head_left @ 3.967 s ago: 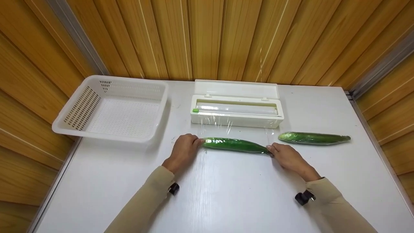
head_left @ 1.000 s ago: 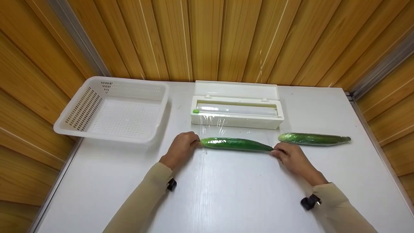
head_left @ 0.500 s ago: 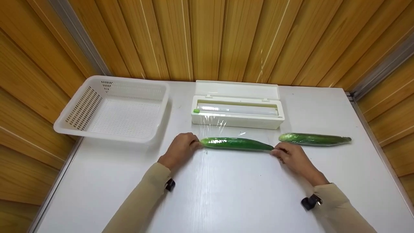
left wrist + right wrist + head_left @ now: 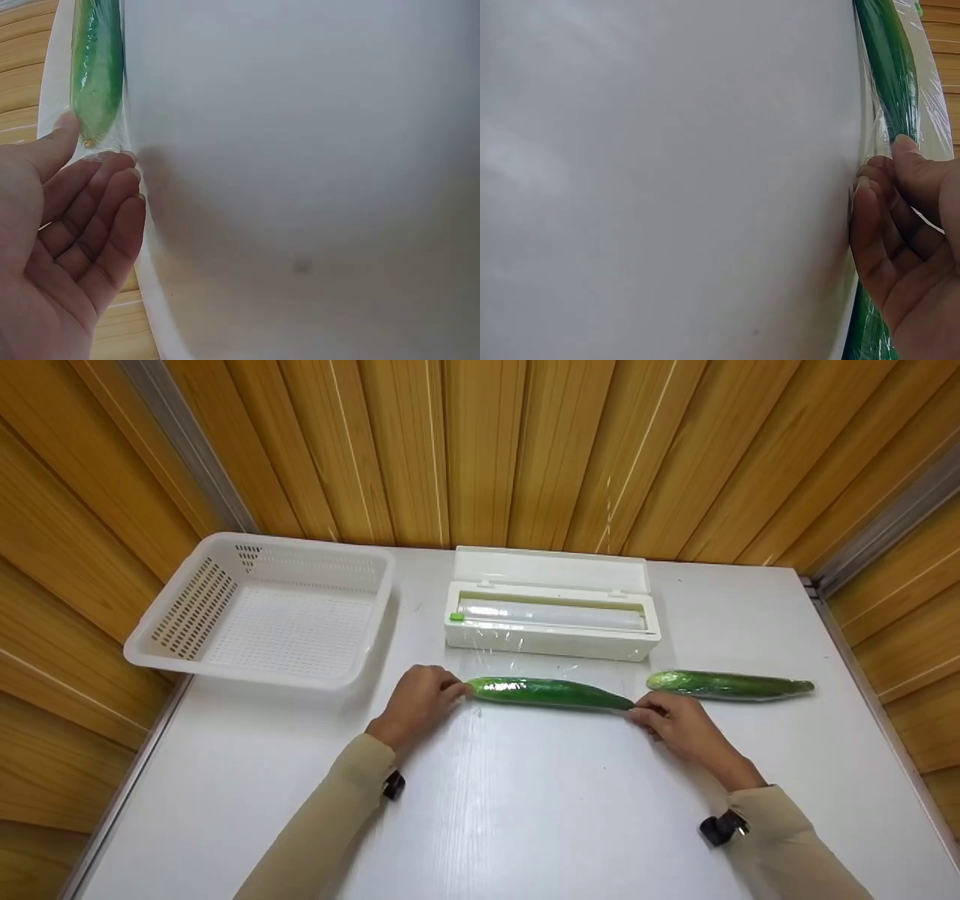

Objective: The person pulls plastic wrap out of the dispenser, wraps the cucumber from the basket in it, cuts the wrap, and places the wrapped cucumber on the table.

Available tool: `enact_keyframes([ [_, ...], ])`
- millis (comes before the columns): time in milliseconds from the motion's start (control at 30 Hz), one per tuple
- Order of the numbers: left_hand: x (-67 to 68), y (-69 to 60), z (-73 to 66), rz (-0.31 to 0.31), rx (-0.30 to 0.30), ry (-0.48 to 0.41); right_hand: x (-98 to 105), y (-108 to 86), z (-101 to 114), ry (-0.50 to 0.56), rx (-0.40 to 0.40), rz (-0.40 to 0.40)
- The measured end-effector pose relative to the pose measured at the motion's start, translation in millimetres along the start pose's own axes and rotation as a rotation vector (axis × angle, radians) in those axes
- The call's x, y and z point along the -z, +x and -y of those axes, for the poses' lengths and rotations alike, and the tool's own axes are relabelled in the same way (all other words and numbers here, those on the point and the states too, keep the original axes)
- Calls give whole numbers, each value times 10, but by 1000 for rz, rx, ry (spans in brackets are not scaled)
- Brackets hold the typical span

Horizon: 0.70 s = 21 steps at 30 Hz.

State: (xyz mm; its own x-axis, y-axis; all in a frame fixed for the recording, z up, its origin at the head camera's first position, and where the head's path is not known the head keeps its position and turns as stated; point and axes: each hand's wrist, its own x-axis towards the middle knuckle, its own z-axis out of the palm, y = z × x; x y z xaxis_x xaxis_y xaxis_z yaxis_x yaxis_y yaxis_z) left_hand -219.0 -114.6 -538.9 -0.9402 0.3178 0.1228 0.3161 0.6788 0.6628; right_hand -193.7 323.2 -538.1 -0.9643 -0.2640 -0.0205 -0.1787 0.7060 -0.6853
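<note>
A green cucumber (image 4: pixel 551 693) lies crosswise on the white table, with clear cling film (image 4: pixel 517 666) around it. From it the film stretches back to a white film dispenser (image 4: pixel 551 641), whose lid stands open on a roll. My left hand (image 4: pixel 420 701) holds the wrapped left end; in the left wrist view the thumb (image 4: pixel 64 131) touches the cucumber and film lies at the index fingertip. At the pointed right end, my right hand (image 4: pixel 679 727) pinches the film and tip between thumb and fingers, also seen in the right wrist view.
A second cucumber (image 4: pixel 727 685), wrapped in film, lies to the right, beyond my right hand. At the back left stands a white perforated basket (image 4: pixel 259 671). Wood-patterned walls (image 4: pixel 480 450) border the table on the back and sides.
Over four seconds the right hand has shifted slightly right along with the cucumber's tip, and the film edge beside it has dropped from sight. Within the last second, the left fingers have edged closer to the cucumber.
</note>
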Motion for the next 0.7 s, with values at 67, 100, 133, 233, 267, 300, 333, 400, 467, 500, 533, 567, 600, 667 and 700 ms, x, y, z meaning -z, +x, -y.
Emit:
enact_keyframes([
  [67, 14, 11, 6, -18, 10, -13, -1, -3, -1, 7, 3, -1],
  [100, 21, 18, 14, -33, 15, -16, -1, -5, -2, 9, 5, -2],
  [133, 29, 26, 18, -55, 22, -19, -2, -6, -2, 12, 4, -3],
  [233, 53, 63, 34, -161, 31, 5, -2, -8, -1, 18, 2, -2],
  [267, 62, 78, 37, -206, 35, 9, -2, -8, -1, 17, 1, -3],
  [300, 71, 95, 38, -256, 41, 10, -2, -8, 0, 18, -1, -2],
  [333, 81, 111, 36, -306, 47, 9, -2, -7, 1, 17, -3, -2],
  [400, 100, 149, 34, -392, 58, -7, -1, -8, 2, 19, -5, 0],
  [467, 117, 186, 30, -455, 68, -27, 0, -9, 2, 20, -10, 0],
  [500, 125, 204, 31, -476, 75, -36, 0, -11, 3, 20, -10, 0],
  [533, 133, 222, 29, -486, 82, -41, 0, -11, 3, 19, -12, 1],
  [567, 139, 241, 30, -490, 89, -48, 0, -12, 3, 19, -13, 2],
  [600, 146, 260, 33, -490, 97, -52, -1, -12, 2, 18, -14, 2],
  [667, 161, 296, 33, -480, 113, -69, -2, -12, -3, 13, -13, 0],
  [700, 167, 312, 31, -472, 120, -77, -3, -11, -7, 11, -12, 0],
])
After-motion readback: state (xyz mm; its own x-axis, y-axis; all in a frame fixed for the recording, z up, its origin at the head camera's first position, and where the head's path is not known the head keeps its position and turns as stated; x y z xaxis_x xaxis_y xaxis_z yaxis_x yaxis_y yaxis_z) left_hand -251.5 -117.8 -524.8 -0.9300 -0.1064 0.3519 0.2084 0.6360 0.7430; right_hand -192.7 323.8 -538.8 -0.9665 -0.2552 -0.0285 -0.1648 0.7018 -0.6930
